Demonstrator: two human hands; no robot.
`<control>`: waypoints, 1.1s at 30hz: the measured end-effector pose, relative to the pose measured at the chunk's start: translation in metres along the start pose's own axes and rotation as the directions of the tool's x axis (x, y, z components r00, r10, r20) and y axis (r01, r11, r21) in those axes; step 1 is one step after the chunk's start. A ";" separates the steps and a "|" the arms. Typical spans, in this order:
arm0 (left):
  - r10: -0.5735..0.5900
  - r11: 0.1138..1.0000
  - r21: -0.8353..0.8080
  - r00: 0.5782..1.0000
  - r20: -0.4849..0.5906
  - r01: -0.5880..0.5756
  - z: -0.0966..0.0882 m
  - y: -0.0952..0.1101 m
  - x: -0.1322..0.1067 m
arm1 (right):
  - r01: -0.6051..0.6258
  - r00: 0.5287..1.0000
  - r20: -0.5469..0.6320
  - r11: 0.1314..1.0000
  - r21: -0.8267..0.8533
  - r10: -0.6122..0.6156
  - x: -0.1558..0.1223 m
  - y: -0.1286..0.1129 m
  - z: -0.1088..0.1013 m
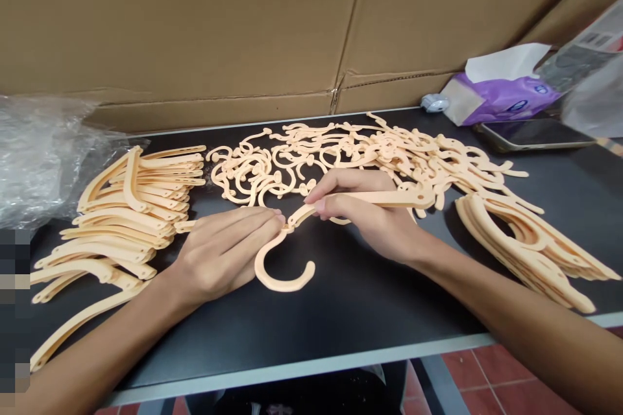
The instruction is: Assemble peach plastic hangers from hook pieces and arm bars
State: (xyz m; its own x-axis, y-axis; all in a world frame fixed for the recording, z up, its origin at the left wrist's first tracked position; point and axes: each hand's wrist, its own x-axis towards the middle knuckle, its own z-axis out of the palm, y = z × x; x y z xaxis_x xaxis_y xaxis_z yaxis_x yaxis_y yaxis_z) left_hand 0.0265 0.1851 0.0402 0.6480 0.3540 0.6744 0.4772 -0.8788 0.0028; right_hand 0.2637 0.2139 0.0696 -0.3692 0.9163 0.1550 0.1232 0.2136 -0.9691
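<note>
My left hand (221, 249) pinches the stem of a peach plastic hook (282, 272) that curves down onto the black table (341, 311). My right hand (367, 211) grips a peach hanger arm (384, 198), its end meeting the hook's stem between my two hands. Both hands have fingers pressed together on these parts. A pile of loose hooks (292, 159) lies just behind my hands.
A stack of hanger arms (129, 207) lies at the left, another stack (525, 243) at the right. Crumpled clear plastic (43, 155) sits far left. A purple tissue pack (501, 94) and a phone (533, 133) lie back right. Cardboard boxes (243, 26) wall the rear.
</note>
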 end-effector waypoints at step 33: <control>-0.013 1.000 0.023 0.998 -0.059 0.014 0.010 -0.002 -0.009 | 0.605 0.781 0.097 0.709 -0.362 -0.617 -0.010 0.016 0.011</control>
State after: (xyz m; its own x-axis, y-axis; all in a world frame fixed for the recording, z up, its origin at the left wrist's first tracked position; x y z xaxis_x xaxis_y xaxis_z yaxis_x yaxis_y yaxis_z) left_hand 0.0255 0.1872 0.0266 0.6060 0.3458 0.7164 0.4998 -0.8661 -0.0047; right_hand 0.2587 0.2043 0.0508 -0.4541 0.5510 0.7001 0.1975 0.8285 -0.5240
